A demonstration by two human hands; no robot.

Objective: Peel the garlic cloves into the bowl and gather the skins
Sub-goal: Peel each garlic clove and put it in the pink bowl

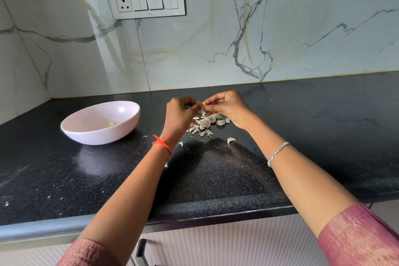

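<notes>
Sleeves [358,237] pink | left hand [180,114], right hand [230,107]: fingers [212,101] pinch garlic clove [203,104] (above skins [205,124]) | bowl [97,136] left

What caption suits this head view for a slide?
Left hand and right hand peel a garlic clove over the skin pile beside a pink bowl.

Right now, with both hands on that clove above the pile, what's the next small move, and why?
Probably strip the rest of the skin off the garlic clove that the left hand and right hand pinch between them. Skin seems to hang from it, and it is held over the pile of skins and cloves, so peel would drop there. The pink bowl holds just one peeled clove.
</notes>
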